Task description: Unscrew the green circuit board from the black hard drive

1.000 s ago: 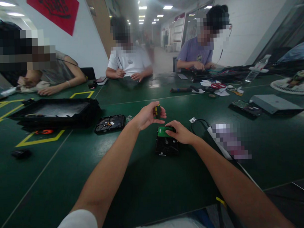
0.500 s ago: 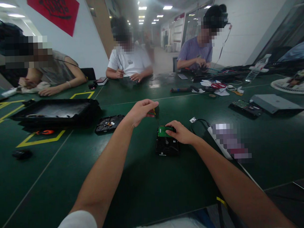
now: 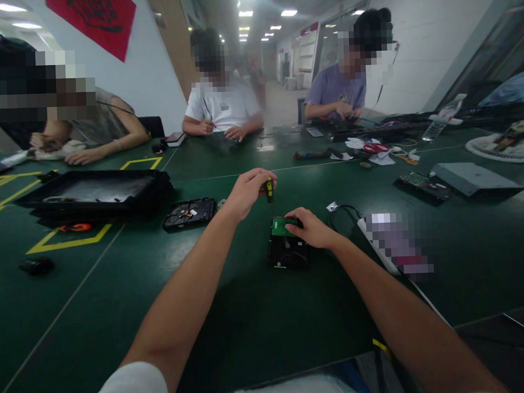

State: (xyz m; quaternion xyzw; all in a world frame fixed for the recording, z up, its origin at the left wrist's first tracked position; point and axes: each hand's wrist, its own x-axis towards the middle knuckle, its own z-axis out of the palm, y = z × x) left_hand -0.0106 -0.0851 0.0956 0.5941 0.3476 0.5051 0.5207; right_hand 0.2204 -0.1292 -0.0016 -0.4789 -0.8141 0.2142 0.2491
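Observation:
A black hard drive [image 3: 288,254] lies flat on the green table, its green circuit board [image 3: 279,226] facing up at the far end. My left hand [image 3: 248,192] is closed around a screwdriver [image 3: 269,190] with a yellow and black handle, held nearly upright. Its thin shaft points down at the far left corner of the board; whether the tip touches is too small to tell. From the right side, my right hand [image 3: 308,226] grips the drive, with fingers lying over the board.
Left of the drive lie another opened hard drive [image 3: 189,213] and stacked black trays [image 3: 98,193]. On the right are a power strip [image 3: 377,244], a bare drive [image 3: 422,186] and a grey metal box [image 3: 476,177]. Three people sit across the table, a water bottle [image 3: 444,118] farther right.
My left hand has shifted slightly right and turned, so the screwdriver's yellow handle shows more. My right hand and the hard drive have stayed in place.

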